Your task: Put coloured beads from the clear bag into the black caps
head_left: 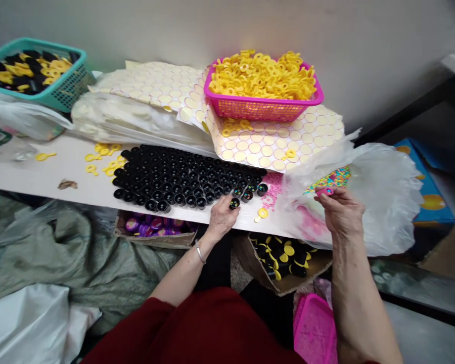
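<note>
My left hand [223,218] is closed round a small black cup [234,203] at the front edge of the cup rows. A few coloured bits show inside that cup. Several black cups [178,177] stand upright in close rows to its left and behind it; a few at the right end also contain coloured bits. Above the opening of a clear plastic bag [387,192], my right hand [343,210] pinches a small pink scoop-like piece [325,192] with something blue in it. Multicoloured beads [335,178] lie in the bag just behind these fingers.
Pink beads [272,189] lie between cups and bag. A pink basket [263,107] of yellow ring-ended pieces stands on sticker sheets [265,146] at the back. A teal basket [66,81] is far left. Boxes of purple pieces [157,223] and black-yellow pieces [284,258] sit below the table edge.
</note>
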Action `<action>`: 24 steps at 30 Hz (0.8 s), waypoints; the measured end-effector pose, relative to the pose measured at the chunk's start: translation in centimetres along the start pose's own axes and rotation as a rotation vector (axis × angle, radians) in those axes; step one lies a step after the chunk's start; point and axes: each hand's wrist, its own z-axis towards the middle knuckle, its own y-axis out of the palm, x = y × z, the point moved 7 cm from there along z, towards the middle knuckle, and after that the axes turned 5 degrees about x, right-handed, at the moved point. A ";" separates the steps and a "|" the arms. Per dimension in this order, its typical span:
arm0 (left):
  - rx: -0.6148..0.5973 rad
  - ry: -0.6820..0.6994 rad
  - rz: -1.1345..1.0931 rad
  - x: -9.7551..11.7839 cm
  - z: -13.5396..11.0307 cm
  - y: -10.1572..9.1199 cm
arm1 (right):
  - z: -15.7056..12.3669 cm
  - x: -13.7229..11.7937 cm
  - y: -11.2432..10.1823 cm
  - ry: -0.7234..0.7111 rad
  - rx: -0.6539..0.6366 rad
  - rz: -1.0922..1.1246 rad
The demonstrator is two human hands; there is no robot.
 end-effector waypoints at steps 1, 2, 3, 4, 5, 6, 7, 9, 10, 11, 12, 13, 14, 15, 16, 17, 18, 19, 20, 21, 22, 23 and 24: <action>-0.005 0.001 0.005 0.0 -0.1 0.0 | -1.2 -0.8 1.5 0.002 -0.054 0.037; -0.007 0.001 0.011 0.0 -0.1 0.1 | -2.2 -1.3 3.1 0.005 -0.115 0.041; -0.010 0.002 0.018 0.0 -0.2 0.1 | -3.2 -1.6 4.7 0.010 -0.176 0.030; -0.012 0.002 0.024 0.0 -0.2 0.1 | -3.9 -1.6 6.5 0.019 -0.241 0.005; -0.016 0.002 0.027 -0.1 -0.3 0.2 | -4.5 -1.3 8.2 0.027 -0.303 -0.033; -0.019 0.001 0.030 -0.1 -0.3 0.2 | -4.9 -0.9 9.9 0.029 -0.359 -0.080; -0.019 0.000 0.032 -0.1 -0.3 0.2 | -5.1 -0.3 11.4 0.023 -0.409 -0.137; -0.016 -0.004 0.035 -0.1 -0.3 0.1 | -5.0 0.8 13.9 -0.041 -0.472 -0.290; -0.016 -0.008 0.034 -0.1 -0.3 0.1 | -4.8 1.1 15.0 -0.106 -0.490 -0.396; -0.019 -0.013 0.032 -0.1 -0.2 0.1 | -4.6 1.2 15.8 -0.191 -0.503 -0.522; -0.024 -0.019 0.027 -0.1 -0.2 0.1 | -4.5 1.1 16.6 -0.285 -0.516 -0.666; -0.031 -0.024 0.022 -0.1 -0.2 0.1 | -4.5 0.8 17.3 -0.381 -0.532 -0.818; -0.037 -0.029 0.017 -0.1 -0.2 0.1 | -4.8 0.6 18.0 -0.469 -0.556 -0.968; -0.042 -0.034 0.014 -0.1 -0.2 0.1 | -5.1 0.3 18.6 -0.540 -0.587 -1.107; -0.046 -0.037 0.012 -0.1 -0.2 0.2 | -5.4 0.1 19.1 -0.596 -0.618 -1.227; -0.048 -0.040 0.011 -0.1 -0.2 0.2 | -5.8 -0.2 19.5 -0.640 -0.650 -1.325; -0.050 -0.042 0.011 -0.1 -0.2 0.2 | -6.3 -0.4 19.9 -0.676 -0.683 -1.407; -0.050 -0.043 0.011 -0.1 -0.2 0.2 | -6.6 -0.6 20.3 -0.703 -0.716 -1.471; -0.050 -0.043 0.011 0.0 -0.2 0.2 | -7.0 -0.7 20.6 -0.723 -0.742 -1.519; -0.049 -0.042 0.010 0.0 -0.2 0.2 | -7.2 -0.8 20.9 -0.737 -0.762 -1.553; -0.049 -0.042 0.009 0.0 -0.2 0.2 | -7.3 -0.9 21.1 -0.747 -0.777 -1.573; -0.050 -0.043 0.010 0.0 -0.2 0.2 | -7.4 -1.0 21.3 -0.757 -0.786 -1.583; -0.051 -0.044 0.010 0.0 -0.2 0.2 | -7.4 -1.2 21.5 -0.767 -0.789 -1.584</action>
